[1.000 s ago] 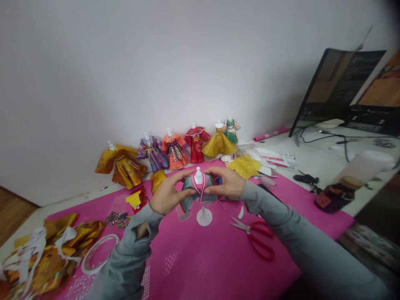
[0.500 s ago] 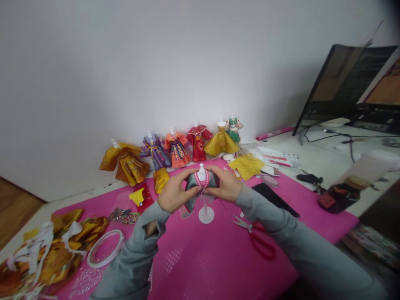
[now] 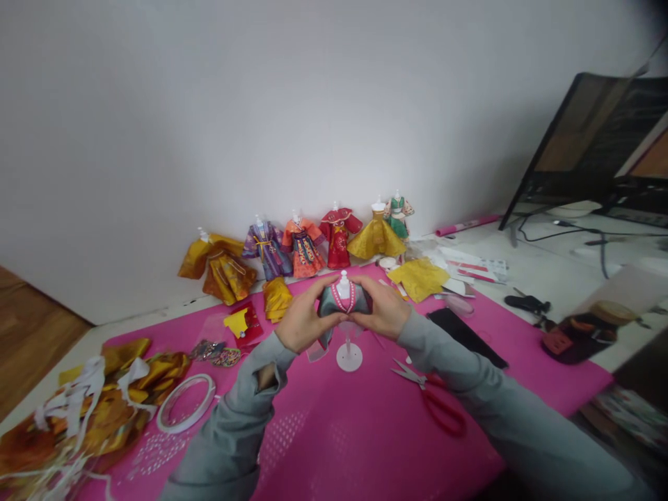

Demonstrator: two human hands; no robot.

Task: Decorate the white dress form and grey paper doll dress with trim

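Note:
A small white doll mannequin (image 3: 349, 357) stands upright on its round base in front of me. Around its shoulders is a grey-green doll top (image 3: 328, 302) with a pink, white-dotted collar. My left hand (image 3: 307, 314) grips the top's left side, thumb at the front of the collar. From the right, my right hand (image 3: 383, 307) pinches the other side, its thumb almost meeting the left one below the neck. My fingers hide the back of the top and much of the mannequin's torso.
Several dressed doll mannequins (image 3: 339, 233) line the wall. Red-handled scissors (image 3: 441, 407) lie right of the base, near a black strip (image 3: 467, 337). At left are a white tape roll (image 3: 186, 403) and a heap of golden fabric (image 3: 104, 417). A dark jar (image 3: 584, 337) stands far right.
The collar edges, crossed lower down before, now meet in a neater V between my thumbs. My view has shifted slightly, so everything appears a little further right.

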